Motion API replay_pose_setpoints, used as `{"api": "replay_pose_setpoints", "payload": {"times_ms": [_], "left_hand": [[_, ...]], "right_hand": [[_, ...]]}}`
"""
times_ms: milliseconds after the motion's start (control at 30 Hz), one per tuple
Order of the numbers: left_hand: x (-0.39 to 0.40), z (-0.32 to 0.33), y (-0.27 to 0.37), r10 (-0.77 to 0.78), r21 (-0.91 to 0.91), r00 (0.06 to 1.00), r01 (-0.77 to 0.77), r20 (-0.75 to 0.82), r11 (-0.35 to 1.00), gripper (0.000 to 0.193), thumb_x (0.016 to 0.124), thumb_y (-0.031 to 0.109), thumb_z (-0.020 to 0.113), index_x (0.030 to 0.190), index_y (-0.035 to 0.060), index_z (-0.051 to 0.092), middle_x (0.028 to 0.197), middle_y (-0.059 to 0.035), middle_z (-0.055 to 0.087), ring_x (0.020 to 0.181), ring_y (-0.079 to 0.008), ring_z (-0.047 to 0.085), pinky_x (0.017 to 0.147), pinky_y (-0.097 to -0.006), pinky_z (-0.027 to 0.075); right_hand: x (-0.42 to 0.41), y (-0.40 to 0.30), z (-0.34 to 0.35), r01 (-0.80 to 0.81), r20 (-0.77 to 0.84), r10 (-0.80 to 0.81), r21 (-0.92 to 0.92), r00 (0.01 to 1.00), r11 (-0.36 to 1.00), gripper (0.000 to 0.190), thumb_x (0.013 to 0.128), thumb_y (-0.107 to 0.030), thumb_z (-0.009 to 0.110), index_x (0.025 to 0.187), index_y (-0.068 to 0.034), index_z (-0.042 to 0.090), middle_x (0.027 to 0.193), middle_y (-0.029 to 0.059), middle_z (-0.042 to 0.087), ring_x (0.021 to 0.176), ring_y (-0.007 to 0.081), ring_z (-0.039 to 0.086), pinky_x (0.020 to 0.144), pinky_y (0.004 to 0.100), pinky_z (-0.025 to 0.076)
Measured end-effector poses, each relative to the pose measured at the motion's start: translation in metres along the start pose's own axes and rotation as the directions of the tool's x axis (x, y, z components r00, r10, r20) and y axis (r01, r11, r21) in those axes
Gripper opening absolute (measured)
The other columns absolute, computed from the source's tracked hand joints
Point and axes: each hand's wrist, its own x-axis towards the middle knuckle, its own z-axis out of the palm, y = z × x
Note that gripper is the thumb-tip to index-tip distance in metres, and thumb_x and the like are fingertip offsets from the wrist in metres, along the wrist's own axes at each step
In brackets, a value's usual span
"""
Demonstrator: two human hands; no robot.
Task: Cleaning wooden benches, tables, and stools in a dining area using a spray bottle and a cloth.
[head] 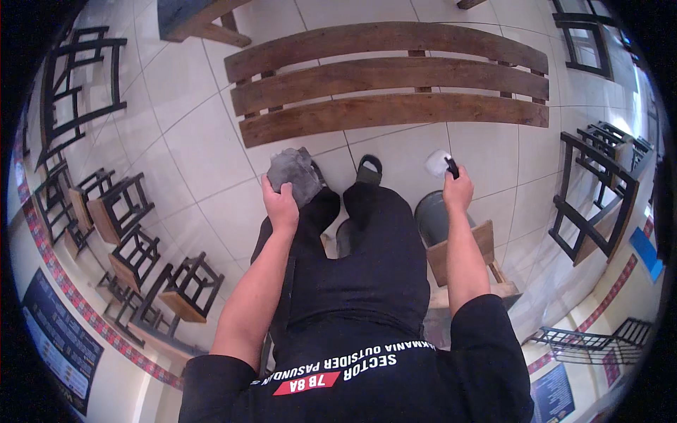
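Note:
My left hand [281,203] grips a crumpled grey cloth [296,174], which hangs over my left knee and lower leg. On the other side, my right hand [458,187] is closed around the black handle of a spray bottle [438,163] with a whitish, translucent body, held above the floor tiles. Past my feet stands a wooden bench [391,74] with three long brown slats. Both hands are apart from the bench.
A dark grey bucket [435,214] stands below my right forearm, beside a small wooden chair [459,254]. Dark-framed chairs [193,288] line the left side, some tipped over. More dark frames [595,198] stand at right. Another wooden piece of furniture [193,18] is at the top left.

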Motion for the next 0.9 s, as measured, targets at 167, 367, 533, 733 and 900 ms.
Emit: {"api": "replay_pose_setpoints", "payload": {"times_ms": [167, 367, 533, 733, 900], "left_hand": [[0.057, 0.059, -0.009, 0.053, -0.052, 0.988, -0.045, 0.147, 0.998, 0.046, 0.095, 0.009, 0.061, 0.138, -0.0058, 0.054, 0.126, -0.0214, 0.069, 0.116, -0.0346, 0.066, 0.106, -0.0417, 0.048], [0.111, 0.082, -0.063, 0.17, -0.203, 0.983, -0.18, -0.065, 0.963, 0.042, 0.093, 0.007, 0.057, 0.134, -0.0042, 0.058, 0.117, -0.0187, 0.069, 0.107, -0.0323, 0.066, 0.102, -0.0399, 0.05], [0.131, 0.08, -0.075, 0.255, -0.214, 0.967, -0.253, -0.02, 0.943, 0.038, 0.091, 0.005, 0.056, 0.129, -0.0035, 0.058, 0.112, -0.0149, 0.068, 0.102, -0.0261, 0.065, 0.098, -0.0363, 0.051], [0.119, 0.11, -0.078, 0.264, -0.621, 0.963, -0.177, 0.05, 0.764, 0.039, 0.091, -0.002, 0.057, 0.13, -0.0016, 0.058, 0.117, -0.0062, 0.066, 0.106, -0.0143, 0.062, 0.099, -0.0291, 0.05], [0.123, 0.114, -0.1, 0.275, -0.736, 0.961, -0.17, 0.022, 0.655, 0.038, 0.092, -0.003, 0.057, 0.13, -0.0002, 0.057, 0.117, -0.0053, 0.065, 0.108, -0.013, 0.06, 0.101, -0.0283, 0.047]], "right_hand": [[0.025, 0.061, 0.06, -0.008, 0.068, 0.012, -0.072, 0.998, 0.997, 0.035, 0.098, -0.019, 0.066, 0.132, -0.01, 0.069, 0.121, 0.022, 0.075, 0.115, 0.0439, 0.07, 0.098, 0.0536, 0.054], [0.058, 0.082, 0.138, 0.086, 0.106, -0.067, -0.193, 0.992, 0.977, 0.03, 0.099, -0.019, 0.065, 0.125, -0.005, 0.068, 0.124, 0.0228, 0.071, 0.118, 0.0449, 0.068, 0.096, 0.0562, 0.055], [0.075, 0.077, 0.184, 0.116, 0.203, -0.052, -0.314, 0.978, 0.942, 0.027, 0.101, -0.021, 0.062, 0.122, -0.006, 0.068, 0.123, 0.0215, 0.07, 0.117, 0.0453, 0.068, 0.095, 0.0571, 0.056], [0.106, 0.145, 0.225, 0.142, 0.253, -0.074, -0.262, 0.965, 0.955, 0.028, 0.103, -0.028, 0.06, 0.119, -0.008, 0.07, 0.116, 0.0235, 0.075, 0.113, 0.0446, 0.071, 0.091, 0.0576, 0.057], [0.108, 0.097, 0.233, -0.102, 0.51, 0.193, -0.201, 0.838, 0.974, 0.028, 0.102, -0.028, 0.057, 0.118, -0.009, 0.071, 0.109, 0.025, 0.077, 0.108, 0.0447, 0.074, 0.089, 0.0573, 0.058]]}}
